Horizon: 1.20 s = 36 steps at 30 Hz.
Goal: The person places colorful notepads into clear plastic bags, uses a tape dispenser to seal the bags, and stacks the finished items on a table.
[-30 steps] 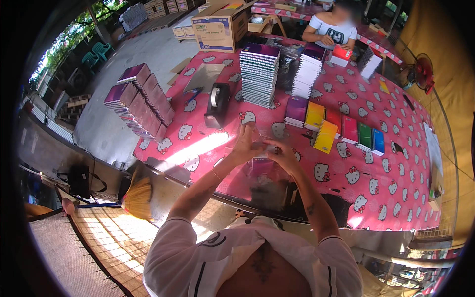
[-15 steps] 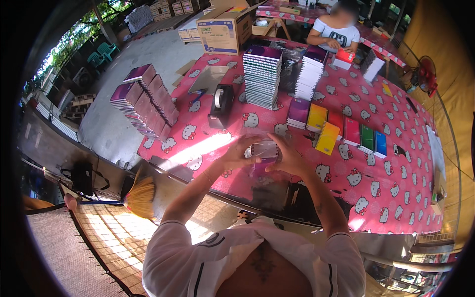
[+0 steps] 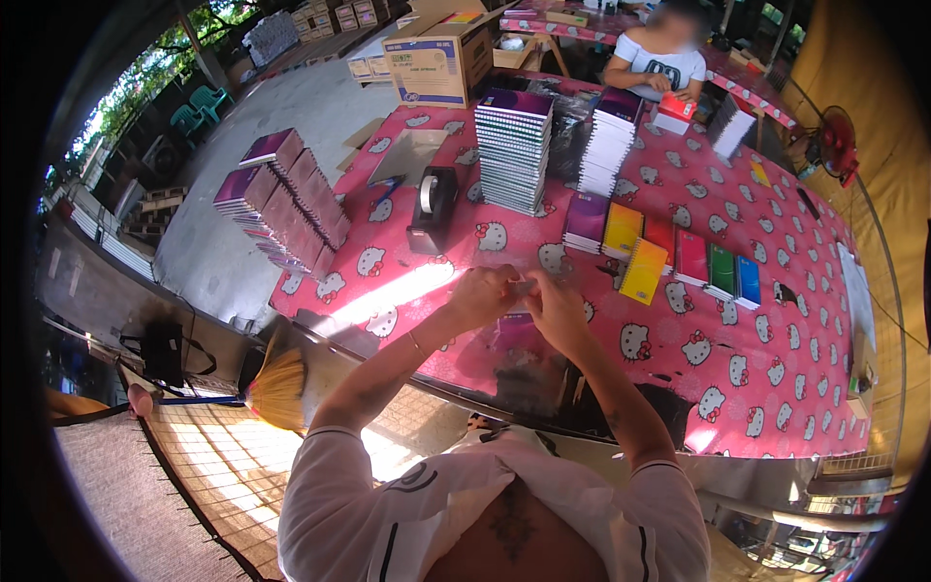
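Pink-clothed table (image 3: 679, 388) at frame centre: a small purple packet (image 3: 525, 288) is pinched shut between left hand (image 3: 482, 296) and right hand (image 3: 556, 308); even fingertip pressure is advised.

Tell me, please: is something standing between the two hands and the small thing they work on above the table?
Nothing visible does. The left hand and the right hand meet directly at the small pale piece, fingertips apparently on it. The purple notebook lies beneath them on the pink tablecloth, not between.
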{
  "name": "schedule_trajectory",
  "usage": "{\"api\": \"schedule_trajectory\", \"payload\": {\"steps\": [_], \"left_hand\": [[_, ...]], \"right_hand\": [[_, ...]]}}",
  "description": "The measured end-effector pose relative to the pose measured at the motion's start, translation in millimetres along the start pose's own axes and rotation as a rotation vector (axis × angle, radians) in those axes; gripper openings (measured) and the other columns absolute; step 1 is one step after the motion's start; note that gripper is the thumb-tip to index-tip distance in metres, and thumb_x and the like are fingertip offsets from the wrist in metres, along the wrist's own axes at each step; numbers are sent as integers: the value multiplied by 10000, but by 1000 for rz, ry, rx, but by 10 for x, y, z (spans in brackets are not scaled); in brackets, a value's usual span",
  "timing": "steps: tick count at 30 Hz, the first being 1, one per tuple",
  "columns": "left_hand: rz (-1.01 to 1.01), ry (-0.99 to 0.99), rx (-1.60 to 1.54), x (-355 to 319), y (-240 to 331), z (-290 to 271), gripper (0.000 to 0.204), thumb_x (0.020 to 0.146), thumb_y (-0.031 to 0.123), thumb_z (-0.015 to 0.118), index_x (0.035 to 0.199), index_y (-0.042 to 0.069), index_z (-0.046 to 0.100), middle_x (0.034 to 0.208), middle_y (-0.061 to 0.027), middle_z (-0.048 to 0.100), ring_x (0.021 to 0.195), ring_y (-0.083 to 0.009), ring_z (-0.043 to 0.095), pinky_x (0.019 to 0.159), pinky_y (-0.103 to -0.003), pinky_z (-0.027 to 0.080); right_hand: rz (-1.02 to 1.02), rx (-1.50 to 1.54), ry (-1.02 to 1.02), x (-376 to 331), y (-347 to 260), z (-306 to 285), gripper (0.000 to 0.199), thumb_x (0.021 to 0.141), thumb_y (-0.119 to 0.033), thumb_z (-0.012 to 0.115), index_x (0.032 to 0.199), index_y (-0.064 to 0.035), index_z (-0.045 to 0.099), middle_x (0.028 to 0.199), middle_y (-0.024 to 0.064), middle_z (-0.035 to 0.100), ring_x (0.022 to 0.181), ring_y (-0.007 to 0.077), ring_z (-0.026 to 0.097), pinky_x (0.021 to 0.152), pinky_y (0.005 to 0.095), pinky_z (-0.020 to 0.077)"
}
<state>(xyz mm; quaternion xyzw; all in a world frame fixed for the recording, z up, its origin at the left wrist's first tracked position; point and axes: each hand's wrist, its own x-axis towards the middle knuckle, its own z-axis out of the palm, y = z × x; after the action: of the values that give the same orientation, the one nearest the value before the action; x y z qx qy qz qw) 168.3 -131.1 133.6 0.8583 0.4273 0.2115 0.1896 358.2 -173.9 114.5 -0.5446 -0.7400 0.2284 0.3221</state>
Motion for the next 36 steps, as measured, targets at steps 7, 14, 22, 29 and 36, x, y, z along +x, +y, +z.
{"api": "schedule_trajectory", "payload": {"steps": [7,14,22,29,36], "left_hand": [[-217,-243,-520,208,-422,66,705,745,306,871,1302,33,536,993,-139,676,952,-243,659,822,-383,536],[-663,519,-430,20,-2099,-281,385,825,331,760,1107,79,688,894,-65,677,824,-241,623,780,-353,512],[-651,632,-1096,170,-1913,-135,221,868,202,706,1074,123,693,900,4,644,824,-124,605,715,-299,438],[-756,245,620,-104,-2031,-508,212,924,256,595,949,66,684,888,-151,715,804,-311,719,765,-455,531],[336,-474,-72,689,-172,-599,267,787,310,776,872,61,727,864,-109,741,758,-252,723,677,-382,550]], "right_hand": [[189,606,80,62,368,74,526,815,-7,758,1272,-76,507,1200,129,481,924,196,621,749,316,556],[277,792,115,49,289,305,494,814,-17,749,1252,-67,523,1118,86,483,944,162,583,779,299,531],[341,730,159,-42,375,200,465,826,-17,722,1248,-52,531,1134,86,476,981,171,552,806,300,540],[286,681,163,17,306,355,452,819,-43,725,1237,-47,552,1166,96,459,1002,185,537,839,318,528],[348,700,153,3,309,257,479,811,-40,727,1251,-44,540,1177,106,465,1045,196,526,847,329,511]]}}
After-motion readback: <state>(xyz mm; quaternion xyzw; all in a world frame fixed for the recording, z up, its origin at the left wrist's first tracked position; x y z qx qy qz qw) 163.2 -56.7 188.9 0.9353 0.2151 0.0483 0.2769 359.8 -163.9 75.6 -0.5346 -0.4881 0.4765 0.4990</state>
